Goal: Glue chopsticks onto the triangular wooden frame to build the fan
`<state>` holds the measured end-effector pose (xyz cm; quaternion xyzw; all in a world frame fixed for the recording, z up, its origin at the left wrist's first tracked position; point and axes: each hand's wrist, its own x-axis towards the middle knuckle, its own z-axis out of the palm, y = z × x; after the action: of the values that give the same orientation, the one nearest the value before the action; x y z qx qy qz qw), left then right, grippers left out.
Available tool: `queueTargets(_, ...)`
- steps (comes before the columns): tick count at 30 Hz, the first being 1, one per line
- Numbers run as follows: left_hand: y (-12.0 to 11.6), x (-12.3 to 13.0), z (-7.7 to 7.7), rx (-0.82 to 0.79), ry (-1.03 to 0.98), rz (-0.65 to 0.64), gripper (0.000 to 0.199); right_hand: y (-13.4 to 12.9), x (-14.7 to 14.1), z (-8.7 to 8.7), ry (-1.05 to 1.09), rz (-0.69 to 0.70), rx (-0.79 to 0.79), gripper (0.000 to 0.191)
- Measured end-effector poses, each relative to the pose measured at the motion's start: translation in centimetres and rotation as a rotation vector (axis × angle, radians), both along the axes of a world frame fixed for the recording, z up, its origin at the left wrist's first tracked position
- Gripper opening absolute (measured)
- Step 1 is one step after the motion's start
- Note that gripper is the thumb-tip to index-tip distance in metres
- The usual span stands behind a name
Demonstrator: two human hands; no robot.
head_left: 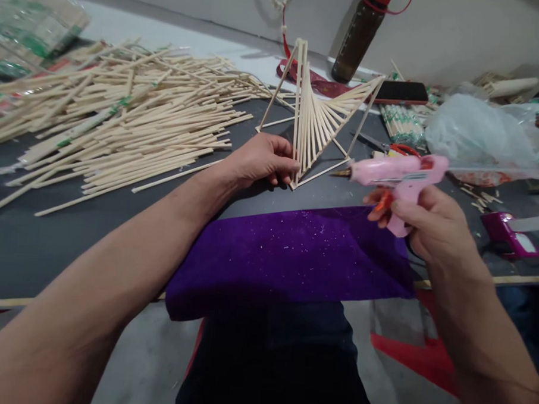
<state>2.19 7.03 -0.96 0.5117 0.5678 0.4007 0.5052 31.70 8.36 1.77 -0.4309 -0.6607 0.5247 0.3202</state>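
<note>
My left hand (266, 160) pinches the near lower corner of a wooden stick frame (320, 124), where a fan of sticks meets the base. The frame stands on the dark table, its sticks spreading up toward the right. In my right hand (433, 221) is a pink hot glue gun (398, 175), its nozzle pointing left toward the frame and apart from it. My fingers wrap its handle near the orange trigger. Below the frame, a purple cloth (289, 250) with white specks hangs over the table's front edge.
Loose wooden sticks (166, 108) cover the left of the table (116, 225). A dark bottle (359, 39) and a phone (399, 92) are at the back. Scissors (403, 149), a plastic bag (482, 131) and a magenta tool (509, 235) lie to the right.
</note>
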Motion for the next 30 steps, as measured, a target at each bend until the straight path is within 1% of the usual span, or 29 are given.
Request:
queueTargets(3,0.0,0.0,0.0,0.001,-0.012,0.011,0.009,-0.4,-1.0,0.1,-0.158,0.06,0.012,0.025)
queueTargets(6,0.0,0.0,-0.1,0.003,-0.009,0.022,0.009,-0.5,-1.8,-0.1,-0.24,0.059,0.103,0.021)
queueTargets(10,0.0,0.0,-0.2,0.02,-0.013,0.035,0.008,-0.6,-2.8,-0.7,-0.272,0.061,0.225,0.013)
queueTargets(16,0.1,0.0,-0.3,0.023,-0.003,0.028,0.007,-0.4,-3.2,-1.8,-0.342,0.067,0.316,0.021)
queueTargets(21,0.2,0.0,-0.5,0.04,0.013,0.028,0.01,-0.3,-2.8,-2.1,-0.403,0.076,0.344,0.023)
queueTargets(24,0.2,0.1,-0.4,0.046,0.009,0.031,0.01,-0.3,-2.7,-2.1,-0.429,0.076,0.391,0.022)
queueTargets(26,0.1,0.1,-0.4,0.049,0.009,0.038,0.009,-0.4,-2.8,-2.2,-0.443,0.085,0.463,0.021)
queueTargets(30,0.1,0.1,-0.4,0.03,0.01,0.044,0.009,-0.6,-2.9,-2.4,-0.502,0.09,0.665,0.02)
